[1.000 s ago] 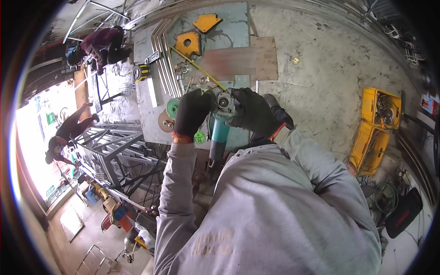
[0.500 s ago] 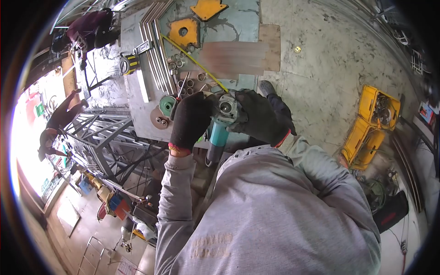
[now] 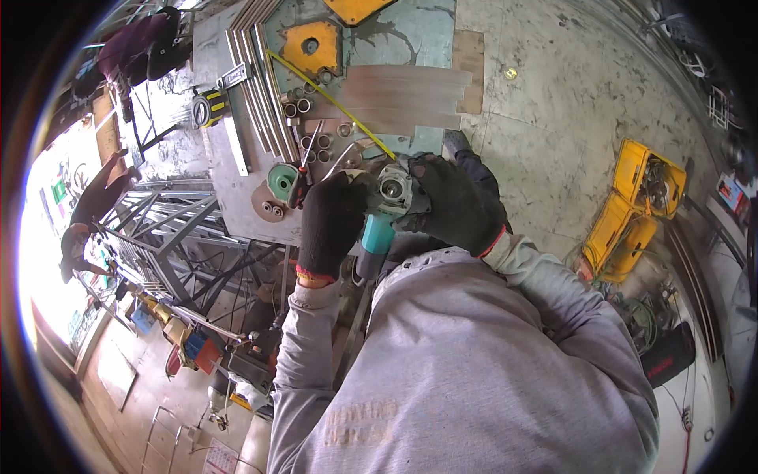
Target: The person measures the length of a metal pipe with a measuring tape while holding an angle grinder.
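Observation:
A teal and grey angle grinder is held head-up in front of the body, its round metal gear head facing the camera. My right hand, in a black glove, is wrapped round the right side of the head. My left hand, gloved too, is closed at the head's left side; its fingertips are partly hidden, and what it pinches is unclear. A green disc, a brown disc, a red-handled screwdriver and several metal rings lie on the table beyond my left hand.
Metal tubes, a yellow tape measure with a separate yellow strip, and orange plates lie on the table. An open yellow toolbox stands at right. Two people are at the left, one in dark red.
The table and its items have shifted slightly left and up in view. Both hands remain at the grinder, and my left hand sits a little lower, showing more of the screwdriver.

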The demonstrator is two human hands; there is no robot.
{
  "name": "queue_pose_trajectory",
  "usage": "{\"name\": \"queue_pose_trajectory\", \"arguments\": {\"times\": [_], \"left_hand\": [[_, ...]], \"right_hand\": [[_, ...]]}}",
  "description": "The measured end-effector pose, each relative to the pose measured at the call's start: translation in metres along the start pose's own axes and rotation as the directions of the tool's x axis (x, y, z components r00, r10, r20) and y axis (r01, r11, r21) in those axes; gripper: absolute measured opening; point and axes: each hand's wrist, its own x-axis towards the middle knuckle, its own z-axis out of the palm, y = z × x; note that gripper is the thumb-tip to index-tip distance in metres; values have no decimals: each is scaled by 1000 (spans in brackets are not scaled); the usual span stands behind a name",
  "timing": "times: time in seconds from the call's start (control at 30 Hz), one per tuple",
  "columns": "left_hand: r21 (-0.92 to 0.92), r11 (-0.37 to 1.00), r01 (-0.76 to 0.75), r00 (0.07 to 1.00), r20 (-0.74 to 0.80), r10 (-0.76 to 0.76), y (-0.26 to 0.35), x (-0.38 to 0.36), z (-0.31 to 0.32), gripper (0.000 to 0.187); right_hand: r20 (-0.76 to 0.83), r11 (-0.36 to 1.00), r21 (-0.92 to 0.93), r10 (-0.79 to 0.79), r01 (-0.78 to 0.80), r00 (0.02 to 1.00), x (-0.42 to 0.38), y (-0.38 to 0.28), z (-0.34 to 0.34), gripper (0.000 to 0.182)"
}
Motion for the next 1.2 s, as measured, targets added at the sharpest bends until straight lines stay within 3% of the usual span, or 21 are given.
{"name": "queue_pose_trajectory", "arguments": {"times": [0.03, 0.1, 0.13, 0.2, 0.33, 0.4, 0.5, 0.83, 0.9, 1.0, 1.13, 1.2], "left_hand": [[-1, 1000, 1, 1000, 2, -1, 1, -1, 1, 7], [-403, 886, 229, 969, 2, -249, 4, -3, 4, 10], [-403, 886, 230, 968, 3, -250, 6, -4, 4, 10], [-588, 663, 463, 866, 143, -478, 9, -4, 5, 17], [-655, 591, 471, 848, 152, -508, 4, -8, 14, 20], [-752, 407, 519, 772, 207, -601, 16, -6, 8, 20], [-812, 320, 488, 763, 219, -608, 10, -11, 17, 21], [-733, 409, 543, 773, 247, -584, -6, -16, 26, 30], [-879, 175, 444, 764, 269, -586, 2, -14, 22, 33], [-872, 104, 478, 703, 309, -640, 12, -6, 12, 35], [-876, 136, 463, 697, 265, -667, 16, -4, 8, 28], [-846, 270, 460, 745, 202, -636, 11, -6, 9, 26]], "right_hand": [[9, 1000, 9, 10, -10, 1000, 1, 0, -1, 103], [19, 1000, 18, 20, -20, 1000, 1, -1, -1, 103], [13, 1000, 8, 16, -16, 1000, 1, -1, -1, 103], [6, 1000, 0, 12, -12, 1000, 1, -1, 0, 104], [20, 999, 23, 39, -40, 999, 2, -2, -2, 105], [21, 998, 36, 44, -45, 999, 3, -3, -3, 106], [31, 998, 52, 46, -47, 998, 2, -2, -3, 107], [-14, 997, 72, 21, -19, 1000, 2, -1, 0, 103], [-29, 998, 64, 13, -11, 999, 1, 0, 2, 102], [-24, 999, 43, 4, -3, 1000, 2, 0, 3, 102], [-4, 996, 92, 23, -23, 1000, 3, 0, 1, 103], [7, 994, 106, 36, -37, 999, 3, 0, 1, 103]]}}
